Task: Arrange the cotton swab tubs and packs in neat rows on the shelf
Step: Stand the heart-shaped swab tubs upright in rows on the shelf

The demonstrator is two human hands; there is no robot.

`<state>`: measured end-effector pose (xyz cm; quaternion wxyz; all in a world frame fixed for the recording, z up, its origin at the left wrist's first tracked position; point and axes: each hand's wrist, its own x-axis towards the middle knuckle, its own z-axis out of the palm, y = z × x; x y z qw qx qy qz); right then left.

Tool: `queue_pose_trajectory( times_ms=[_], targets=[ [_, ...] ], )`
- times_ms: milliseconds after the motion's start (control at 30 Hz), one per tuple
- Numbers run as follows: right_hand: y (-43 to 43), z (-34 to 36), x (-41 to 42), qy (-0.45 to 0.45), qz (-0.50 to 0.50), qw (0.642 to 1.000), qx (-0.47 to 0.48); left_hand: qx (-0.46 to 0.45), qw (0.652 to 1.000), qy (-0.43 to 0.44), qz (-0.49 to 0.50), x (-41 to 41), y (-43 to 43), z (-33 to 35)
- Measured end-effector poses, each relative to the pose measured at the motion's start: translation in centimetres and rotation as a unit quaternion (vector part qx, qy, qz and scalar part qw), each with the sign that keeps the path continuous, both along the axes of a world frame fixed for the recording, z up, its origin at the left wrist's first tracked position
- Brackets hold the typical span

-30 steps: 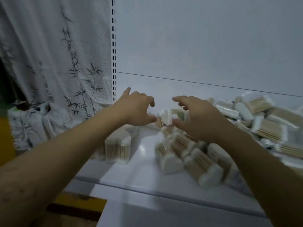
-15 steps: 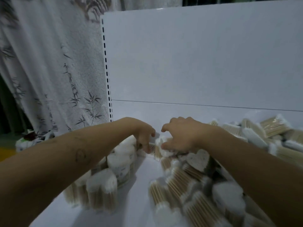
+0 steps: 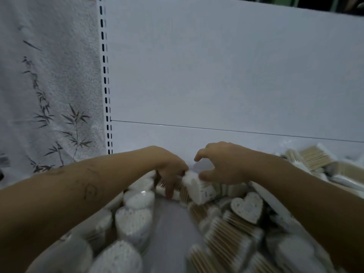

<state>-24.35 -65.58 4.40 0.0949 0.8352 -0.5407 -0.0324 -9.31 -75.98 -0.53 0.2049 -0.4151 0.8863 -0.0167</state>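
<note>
L grip (image 3: 171, 175) curls onto tipped tub (image 3: 197, 189) w/ fingertips; R grip (image 3: 220, 166) half-open, thumb at same tub. Row of upright tubs (image 3: 136, 219) at left on shelf (image 3: 171, 223).

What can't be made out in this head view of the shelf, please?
Head view only:
Grip on the tilted tub: the backs of the left hand and right hand hide the contact.
That tub's label: print too small, blurred.
Nearest upright tubs: blurred, cut off by the bottom edge.
Packs at far right: blurred, cut off by the right edge, so uncountable.
</note>
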Motion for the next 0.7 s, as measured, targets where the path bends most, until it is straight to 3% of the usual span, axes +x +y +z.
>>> queue_pose_trajectory(
  times_ms=[167,400,567,700],
  targets=[
    [0.1,3.4,-1.3,-0.098,-0.04,0.991,-0.087,-0.077,0.996,0.027,-0.037,0.2,0.6,6.0],
    [0.0,4.3,-3.8,-0.257,-0.113,0.951,-0.132,-0.188,0.936,0.28,-0.105,-2.2,2.4,9.5],
    [1.3,4.7,-7.0,-0.479,-0.133,0.861,-0.105,-0.209,0.88,0.4,-0.151,-6.8,3.8,9.1],
    [2.9,5.8,-11.1,-0.495,-0.168,0.824,-0.219,-0.199,0.886,0.382,-0.171,-8.9,5.0,9.3]
  ],
)
